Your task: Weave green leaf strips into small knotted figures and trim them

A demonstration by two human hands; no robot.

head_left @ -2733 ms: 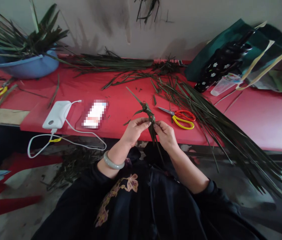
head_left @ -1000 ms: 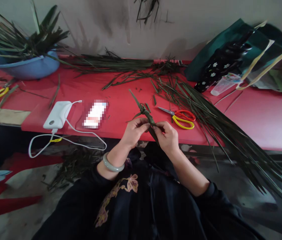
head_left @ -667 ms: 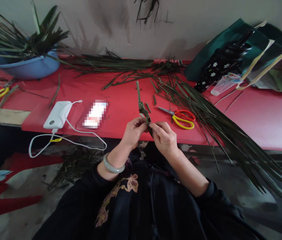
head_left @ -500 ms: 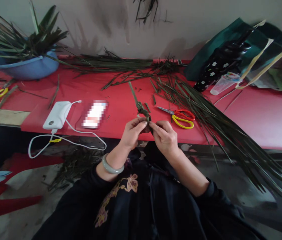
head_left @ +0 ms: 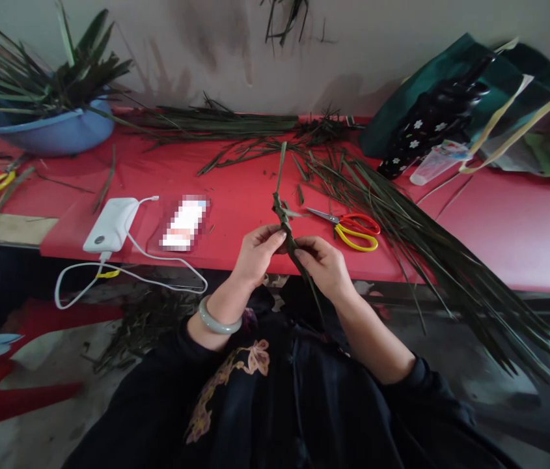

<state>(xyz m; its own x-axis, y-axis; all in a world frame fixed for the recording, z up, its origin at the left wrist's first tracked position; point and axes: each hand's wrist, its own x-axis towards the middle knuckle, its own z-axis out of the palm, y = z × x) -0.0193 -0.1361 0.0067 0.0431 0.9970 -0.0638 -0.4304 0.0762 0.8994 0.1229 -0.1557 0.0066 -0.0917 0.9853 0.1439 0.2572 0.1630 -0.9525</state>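
Observation:
Between both hands, near the table's front edge, is a folded green leaf piece (head_left: 282, 213) with a thin strip pointing up and away and long strips hanging down toward the lap. My left hand (head_left: 261, 255), with a pale bangle on its wrist, pinches the piece from the left with thumb and fingers. On the right, my right hand (head_left: 322, 262) has its thumb and fingers closed on the leaf strips just below the folded part. Scissors (head_left: 353, 229) with red and yellow handles lie to the right of the hands.
A phone (head_left: 185, 223) and a white power bank (head_left: 111, 225) with a cable lie left on the red table (head_left: 235, 195). Long leaves (head_left: 416, 234) spread over the right. At the back stand a blue basin (head_left: 67, 133) and a green bag (head_left: 401, 98).
The folded piece has turned more upright, its top strip swinging right. Long strips now show below my right hand, and its fingers have shifted slightly down along them.

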